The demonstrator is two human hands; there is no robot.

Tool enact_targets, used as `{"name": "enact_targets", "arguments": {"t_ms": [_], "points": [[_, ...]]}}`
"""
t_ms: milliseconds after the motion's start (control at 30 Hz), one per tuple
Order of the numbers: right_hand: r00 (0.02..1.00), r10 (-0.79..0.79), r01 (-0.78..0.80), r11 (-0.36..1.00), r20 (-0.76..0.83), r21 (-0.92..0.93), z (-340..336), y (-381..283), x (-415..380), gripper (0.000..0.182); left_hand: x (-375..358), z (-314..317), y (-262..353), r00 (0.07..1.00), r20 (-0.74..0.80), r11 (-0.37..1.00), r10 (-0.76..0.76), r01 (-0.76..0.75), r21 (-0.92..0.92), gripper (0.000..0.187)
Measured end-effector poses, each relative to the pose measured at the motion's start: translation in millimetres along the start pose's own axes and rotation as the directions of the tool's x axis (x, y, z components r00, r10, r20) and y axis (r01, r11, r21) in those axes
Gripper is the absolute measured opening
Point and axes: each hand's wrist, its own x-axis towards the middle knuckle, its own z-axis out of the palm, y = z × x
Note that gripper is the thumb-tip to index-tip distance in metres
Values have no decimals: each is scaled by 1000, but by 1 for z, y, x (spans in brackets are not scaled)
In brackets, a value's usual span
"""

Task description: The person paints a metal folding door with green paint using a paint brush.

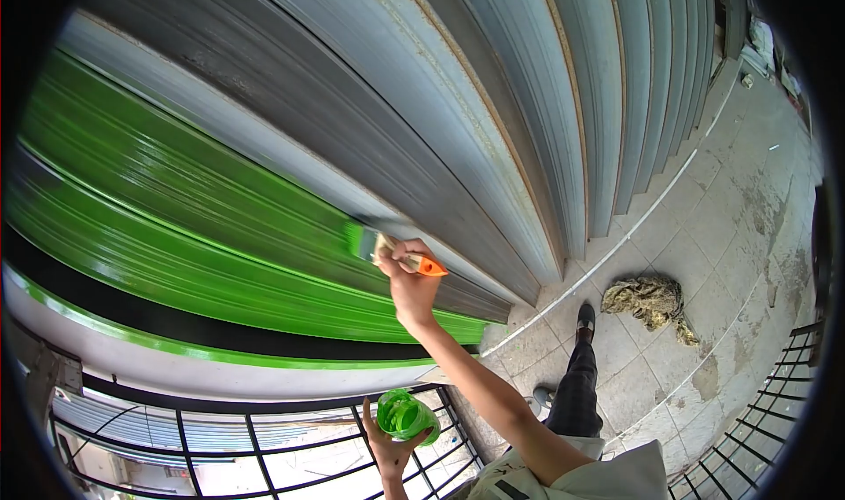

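A paintbrush (365, 240) with green bristles and an orange-tipped handle is gripped in my right hand (409, 275). Its bristles touch the metal panel at the edge of a wet-looking green stretch (194, 201). Below, my left hand (390, 447) holds a small green tub (403, 415) of green paint, its open top facing me. Beside the green stretch, the ridged metal (352, 113) is bare grey, with brownish edges on some ridges.
A crumpled, stained cloth (650, 302) lies on the tiled floor (695, 201) to the right of my feet. Black metal grilles (246, 421) stand at the bottom left and lower right. A pale line (616, 245) runs along the floor beside the panels.
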Motion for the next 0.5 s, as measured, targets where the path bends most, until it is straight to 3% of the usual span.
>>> {"name": "enact_targets", "arguments": {"t_ms": [67, 200, 267, 333, 467, 500], "points": [[993, 114, -118, 975, 32, 189, 51, -34, 1, 18, -1, -1, -2, 1000, -9, 999, 17, -17, 35, 124], [975, 218, -222, 946, 45, 236, 55, -15, 19, 22, -4, 0, 1, 1000, 1, 1000, -20, 20, -17, 124], [948, 317, -306, 931, -22, 201, 3, 15, 15, 23, -5, 0, -5, 1000, 12, 1000, -4, 3, 27, 124], [956, 270, -259, 961, -118, 99, -52, 25, 7, 22, -4, 1, -10, 1000, 10, 999, -4, 4, 45, 124], [863, 280, -315, 949, -419, -14, -199, 70, -3, 21, -5, 2, -15, 1000, 30, 998, -8, 7, 66, 124], [869, 209, -302, 942, -449, -146, -239, 85, -7, 23, -6, 3, -15, 999, 36, 998, -7, 5, 58, 125]]}}
